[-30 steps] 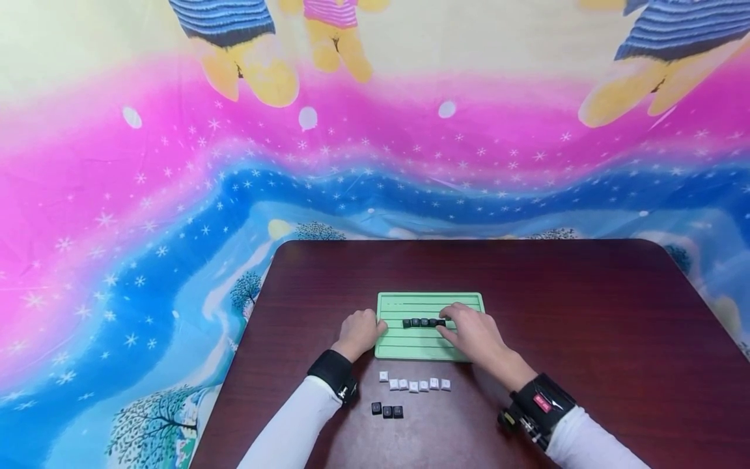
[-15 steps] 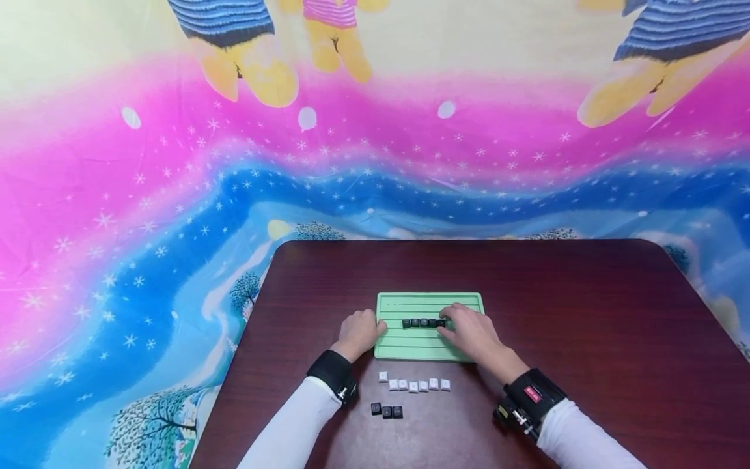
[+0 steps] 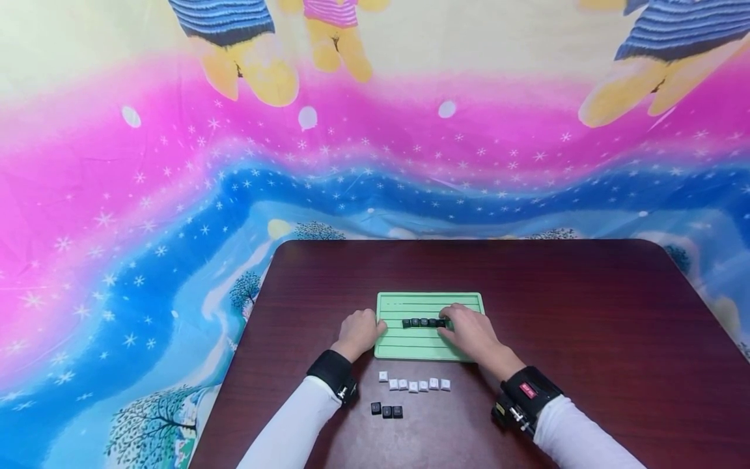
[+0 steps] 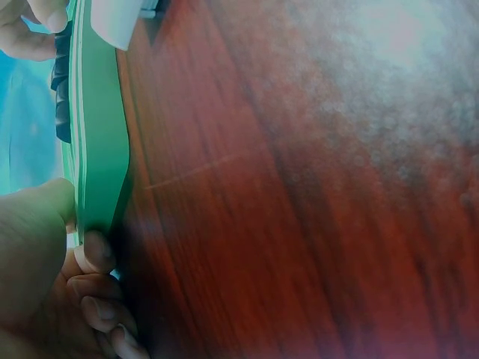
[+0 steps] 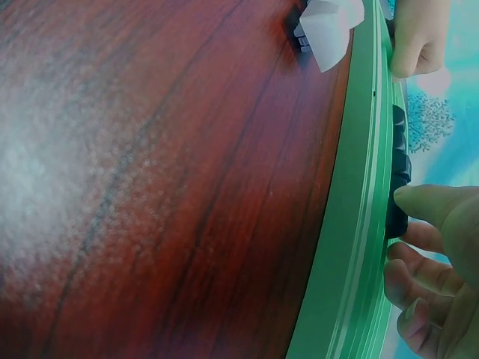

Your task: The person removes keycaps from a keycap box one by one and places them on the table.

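A light green ridged tray [image 3: 428, 352] lies on the table, with a row of several black keycaps [image 3: 415, 322] across its middle. My left hand [image 3: 359, 332] grips the tray's left edge; in the left wrist view the thumb [image 4: 52, 206] is on the rim and the curled fingers are at its outer side. My right hand [image 3: 471, 331] reaches over the tray from the right. It pinches the right-end black keycap [image 5: 397, 217] of the row between thumb and index finger, and the fingers partly hide that keycap.
In front of the tray, several white keycaps [image 3: 414, 386] lie in an uneven line on the dark brown table [image 3: 586, 312]. Nearer to me are 3 black keycaps [image 3: 387, 412]. A printed cloth [image 3: 375, 163] hangs behind the table.
My right wrist and forearm have shifted slightly left and up, while the right fingers stay at the row's right end. The left hand, tray and loose keycaps look unchanged.
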A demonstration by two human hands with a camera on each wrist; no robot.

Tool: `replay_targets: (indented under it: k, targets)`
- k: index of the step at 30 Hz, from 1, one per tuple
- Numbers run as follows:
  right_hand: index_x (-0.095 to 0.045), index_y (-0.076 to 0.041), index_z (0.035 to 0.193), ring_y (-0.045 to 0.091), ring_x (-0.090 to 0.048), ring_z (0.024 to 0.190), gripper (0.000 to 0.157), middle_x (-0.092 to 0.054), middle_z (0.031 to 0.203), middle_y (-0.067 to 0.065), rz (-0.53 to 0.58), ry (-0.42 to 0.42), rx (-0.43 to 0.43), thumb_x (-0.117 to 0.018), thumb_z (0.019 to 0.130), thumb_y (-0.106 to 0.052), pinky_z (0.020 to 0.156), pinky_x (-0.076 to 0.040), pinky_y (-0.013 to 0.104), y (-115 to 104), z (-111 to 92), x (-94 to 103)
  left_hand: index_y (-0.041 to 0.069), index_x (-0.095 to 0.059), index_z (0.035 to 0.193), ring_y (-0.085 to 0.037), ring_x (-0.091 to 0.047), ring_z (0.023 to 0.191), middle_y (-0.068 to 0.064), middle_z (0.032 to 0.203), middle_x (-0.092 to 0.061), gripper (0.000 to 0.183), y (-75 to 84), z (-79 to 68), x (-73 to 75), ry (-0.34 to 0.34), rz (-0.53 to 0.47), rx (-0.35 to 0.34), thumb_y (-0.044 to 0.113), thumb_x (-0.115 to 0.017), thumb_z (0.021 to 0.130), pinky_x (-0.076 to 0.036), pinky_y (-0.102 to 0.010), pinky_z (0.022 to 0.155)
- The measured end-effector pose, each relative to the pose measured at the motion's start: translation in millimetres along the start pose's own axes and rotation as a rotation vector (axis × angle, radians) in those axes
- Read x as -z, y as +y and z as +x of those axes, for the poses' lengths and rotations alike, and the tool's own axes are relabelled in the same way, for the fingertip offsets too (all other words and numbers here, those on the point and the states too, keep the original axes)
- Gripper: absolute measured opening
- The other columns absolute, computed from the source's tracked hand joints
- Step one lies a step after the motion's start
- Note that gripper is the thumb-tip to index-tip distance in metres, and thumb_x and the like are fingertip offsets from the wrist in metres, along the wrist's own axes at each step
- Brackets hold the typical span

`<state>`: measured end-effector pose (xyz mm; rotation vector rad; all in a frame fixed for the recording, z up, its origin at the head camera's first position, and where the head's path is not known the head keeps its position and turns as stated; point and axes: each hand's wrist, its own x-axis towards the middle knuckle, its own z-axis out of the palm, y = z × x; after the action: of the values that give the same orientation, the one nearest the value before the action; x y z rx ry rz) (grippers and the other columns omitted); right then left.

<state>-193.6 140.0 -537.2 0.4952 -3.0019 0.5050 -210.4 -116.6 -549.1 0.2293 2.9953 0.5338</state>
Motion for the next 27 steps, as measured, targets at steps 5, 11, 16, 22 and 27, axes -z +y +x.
replay_targets:
  k: [5,11,16,22,27]
  targets:
    - [-0.075,-0.014,0.108,0.017,-0.068,0.086,0.027,-0.072,0.099,0.002,-0.007,-0.011,-0.001,-0.079,0.085,-0.028,0.068,-0.055,0.038,-1.5,0.5,1.0,0.016,-0.034,0.057,-0.019,-0.04,0.049,0.002,0.055,-0.032,0.044,-0.4,0.7,-0.6,0.0,0.0,0.005,0.028,-0.056,0.092,-0.034,-0.034,0.048]
    - [-0.075,-0.014,0.108,0.016,-0.068,0.083,0.026,-0.071,0.097,0.001,-0.012,-0.022,-0.01,-0.079,0.085,-0.026,0.065,-0.054,0.035,-2.0,1.3,-0.1,0.016,-0.035,0.057,-0.019,-0.042,0.049,0.002,0.055,-0.034,0.043,0.2,0.1,-0.3,0.003,0.004,0.003,0.029,-0.057,0.092,-0.035,-0.034,0.048]
    - [-0.075,-0.014,0.106,0.017,-0.068,0.084,0.024,-0.071,0.097,0.002,-0.02,-0.02,-0.015,-0.078,0.085,-0.025,0.066,-0.054,0.037,-2.3,1.7,0.3,0.016,-0.034,0.057,-0.018,-0.038,0.048,0.003,0.055,-0.032,0.044,0.0,0.2,-0.5,-0.005,0.002,0.007,0.028,-0.057,0.093,-0.033,-0.032,0.047]
    - [-0.075,-0.014,0.106,0.018,-0.069,0.086,0.022,-0.072,0.098,0.003,-0.019,-0.025,-0.019,-0.078,0.086,-0.024,0.069,-0.055,0.039,-2.6,2.4,0.4,0.017,-0.032,0.055,-0.016,-0.032,0.047,0.004,0.054,-0.026,0.045,0.7,-0.3,0.4,-0.013,-0.017,0.007,0.026,-0.056,0.092,-0.029,-0.03,0.047]
    - [-0.075,-0.014,0.107,0.019,-0.069,0.089,0.022,-0.072,0.099,0.003,-0.009,-0.028,-0.019,-0.076,0.088,-0.025,0.071,-0.056,0.04,-1.7,2.4,-0.1,0.017,-0.032,0.055,-0.016,-0.032,0.047,0.004,0.054,-0.026,0.045,0.2,0.0,-0.3,-0.008,-0.016,0.003,0.026,-0.056,0.092,-0.029,-0.031,0.047]
